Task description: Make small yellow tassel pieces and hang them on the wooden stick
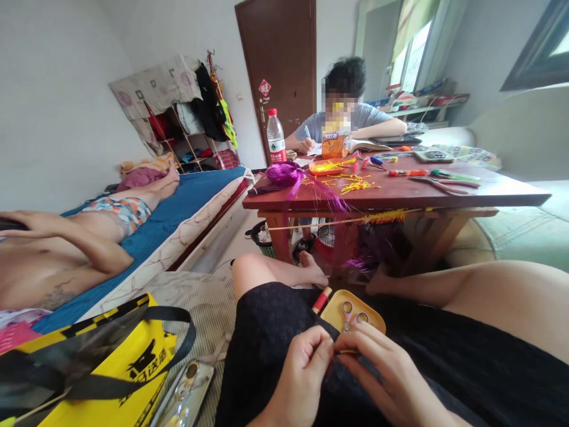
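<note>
My left hand [306, 362] and my right hand [377, 362] meet low over my lap, both with fingers pinched. Whatever sits between the fingertips is too small to make out. Just beyond them a yellow tray [376, 308] rests on the black cloth [267, 344] over my legs. Scissors with pinkish handles [347, 314] lie in that tray, partly covered by my right hand. Beside the tray's left edge is a red thread spool [320, 301].
A table [293, 193] ahead bears purple strands [284, 173], yellow pieces [360, 184], pliers [438, 185] and a bottle [275, 136]. One person [347, 112] writes behind it. Another person [102, 243] lies on the bed at left, near a yellow bag [146, 367].
</note>
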`<state>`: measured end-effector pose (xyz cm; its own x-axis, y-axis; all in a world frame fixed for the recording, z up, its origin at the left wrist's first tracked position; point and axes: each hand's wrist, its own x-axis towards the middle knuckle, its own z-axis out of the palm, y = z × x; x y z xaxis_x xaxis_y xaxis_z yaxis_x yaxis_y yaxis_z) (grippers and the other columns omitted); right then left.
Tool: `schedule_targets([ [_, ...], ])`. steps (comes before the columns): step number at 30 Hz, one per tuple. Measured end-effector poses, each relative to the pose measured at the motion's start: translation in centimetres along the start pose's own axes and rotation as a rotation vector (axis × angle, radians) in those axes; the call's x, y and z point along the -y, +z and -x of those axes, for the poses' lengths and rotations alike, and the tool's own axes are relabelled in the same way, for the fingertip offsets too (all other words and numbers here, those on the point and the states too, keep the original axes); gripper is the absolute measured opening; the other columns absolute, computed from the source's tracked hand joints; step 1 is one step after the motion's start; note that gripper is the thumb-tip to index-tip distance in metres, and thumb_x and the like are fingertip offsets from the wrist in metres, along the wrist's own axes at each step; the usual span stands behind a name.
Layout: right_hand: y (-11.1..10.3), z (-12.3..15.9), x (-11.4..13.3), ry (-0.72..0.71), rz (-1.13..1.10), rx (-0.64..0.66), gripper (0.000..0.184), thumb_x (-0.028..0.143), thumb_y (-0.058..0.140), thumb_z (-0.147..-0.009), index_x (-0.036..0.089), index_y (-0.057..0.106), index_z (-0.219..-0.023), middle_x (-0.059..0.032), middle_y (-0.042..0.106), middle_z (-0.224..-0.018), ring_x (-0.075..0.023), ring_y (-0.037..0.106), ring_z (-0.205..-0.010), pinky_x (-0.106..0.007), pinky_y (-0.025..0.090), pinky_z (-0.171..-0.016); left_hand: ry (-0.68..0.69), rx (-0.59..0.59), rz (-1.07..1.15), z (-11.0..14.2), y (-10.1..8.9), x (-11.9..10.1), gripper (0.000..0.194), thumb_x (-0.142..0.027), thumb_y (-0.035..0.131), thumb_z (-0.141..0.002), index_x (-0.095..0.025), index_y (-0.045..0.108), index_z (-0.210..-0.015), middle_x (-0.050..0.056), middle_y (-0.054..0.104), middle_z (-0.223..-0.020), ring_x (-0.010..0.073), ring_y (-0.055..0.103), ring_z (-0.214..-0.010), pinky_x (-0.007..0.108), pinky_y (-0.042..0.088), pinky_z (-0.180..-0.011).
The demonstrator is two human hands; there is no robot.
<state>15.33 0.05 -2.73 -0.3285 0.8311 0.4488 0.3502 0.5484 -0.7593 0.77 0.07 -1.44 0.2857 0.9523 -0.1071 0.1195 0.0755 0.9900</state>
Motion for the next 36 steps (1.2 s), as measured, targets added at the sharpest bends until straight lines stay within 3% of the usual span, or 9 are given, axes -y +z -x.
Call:
schedule_targets([
  [3,0.1,-0.1,0.2,0.010,-0.004,0.004,0.011,0.015,0.046,-0.083,0.020,0.055,-0.078,-0.0003,0.058,-0.072,-0.0131,0.055,-0.066,-0.021,0.044,-0.062,0.021,-0.020,-0.055,0.1,0.0,-0.4,0.036,-0.044,0.043,-0.083,-0.018,0.036,-0.059,-0.005,0.029,-0.056,0.0092,0.027,-0.053,0.022,0.025,-0.050],
  [9,0.1,-0.1,0.6,0.218,-0.194,0.020,0.014,0.026,0.050,-0.082,0.019,0.054,-0.071,0.0012,0.059,-0.067,-0.0125,0.055,-0.062,-0.019,0.043,-0.060,0.101,-0.047,-0.238,0.2,-0.3,-1.1,0.032,-0.034,0.042,-0.084,-0.017,0.037,-0.058,-0.004,0.033,-0.056,0.0095,0.030,-0.055,0.022,0.027,-0.053],
  [14,0.1,0.5,0.3,0.281,-0.271,0.022,0.018,0.031,0.052,-0.080,0.018,0.057,-0.069,-0.0007,0.061,-0.066,-0.0152,0.057,-0.063,-0.021,0.045,-0.061,0.068,-0.026,-0.176,0.1,-0.1,-0.6,0.031,-0.030,0.044,-0.081,-0.018,0.036,-0.055,-0.005,0.031,-0.054,0.0095,0.029,-0.054,0.022,0.026,-0.052],
  [19,0.3,0.6,0.5,0.375,-0.398,-0.086,0.017,0.035,0.057,-0.077,0.019,0.060,-0.073,-0.0017,0.064,-0.068,-0.0169,0.059,-0.065,-0.023,0.047,-0.064,0.065,-0.044,-0.108,0.1,0.0,-0.6,0.031,-0.034,0.042,-0.084,-0.018,0.038,-0.057,-0.005,0.034,-0.054,0.0094,0.031,-0.053,0.021,0.027,-0.051],
  [29,0.2,0.4,0.7,0.333,-0.312,-0.114,0.013,0.033,0.059,-0.076,0.020,0.063,-0.074,-0.0023,0.066,-0.070,-0.0178,0.061,-0.067,-0.023,0.048,-0.064,0.085,-0.065,-0.188,0.2,0.0,-1.1,0.032,-0.036,0.040,-0.086,-0.018,0.038,-0.059,-0.005,0.033,-0.055,0.0094,0.031,-0.053,0.021,0.027,-0.051],
  [36,0.3,0.4,0.6,0.288,-0.202,-0.065,0.015,0.031,0.054,-0.079,0.021,0.062,-0.072,-0.0019,0.065,-0.068,-0.0172,0.060,-0.063,-0.023,0.047,-0.061,0.104,-0.068,-0.291,0.4,-0.1,-1.4,0.031,-0.033,0.041,-0.085,-0.017,0.038,-0.058,-0.005,0.033,-0.055,0.0092,0.030,-0.053,0.021,0.026,-0.050],
])
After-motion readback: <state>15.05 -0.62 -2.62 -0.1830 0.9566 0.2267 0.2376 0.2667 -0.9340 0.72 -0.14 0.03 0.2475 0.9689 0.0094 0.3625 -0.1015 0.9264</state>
